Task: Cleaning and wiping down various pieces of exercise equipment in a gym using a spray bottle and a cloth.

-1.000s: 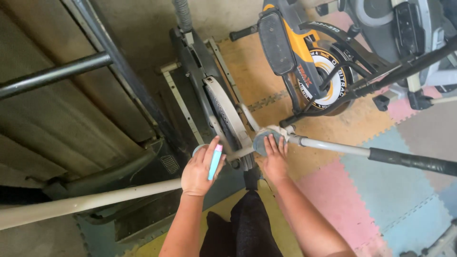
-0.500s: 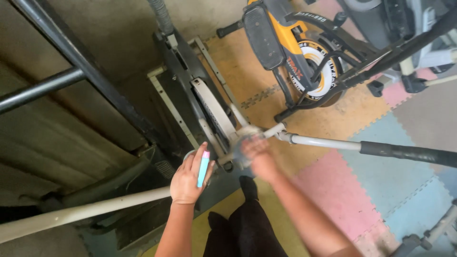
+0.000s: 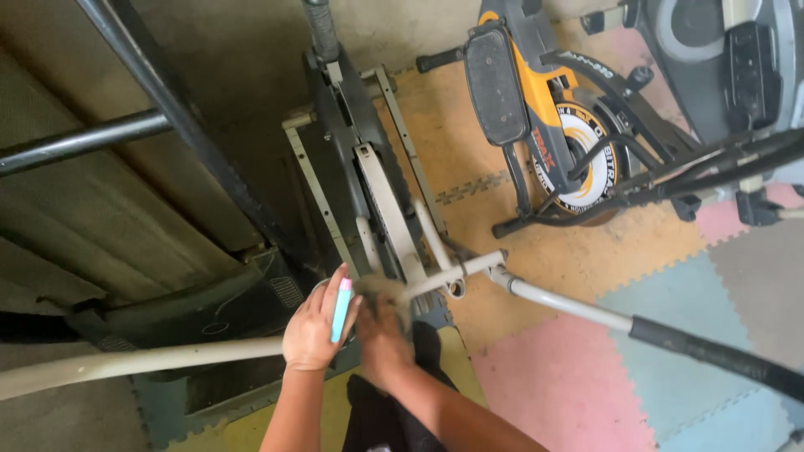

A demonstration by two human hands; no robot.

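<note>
So I'm standing over this old grey elliptical trainer (image 3: 381, 209), looking straight down at it. My left hand (image 3: 314, 331) is curled around a small light-blue tube with a pink cap (image 3: 341, 308), grip closed on it, fingers wrapped and the tube sticking up between them, long axis pointing away from me toward the front of the machine. That same hand sits right where the pale left handlebar (image 3: 142, 362) comes in, so it's touching or just about touching the joint there. My right hand (image 3: 381, 322) is just beside the left one, right on the pivot where the cream crossbar (image 3: 452, 274) meets the frame, and honestly it's blurred, so I can't tell if that grip is closed on anything or just pressing on the metal. Something brownish shows at the fingertips, could be a rag, can't say for sure. The pivot lies directly ahead of both hands, the right one being the nearer. From that joint the right handlebar (image 3: 578, 308) runs off to my right and down toward the pink and blue foam floor tiles (image 3: 553, 385), ending in a black foam sleeve (image 3: 712, 356). Further off, over on the yellow-orange tiles, there's an orange and black exercise bike (image 3: 544, 117), well apart from where I'm working. My dark trousers show at the bottom edge.
</note>
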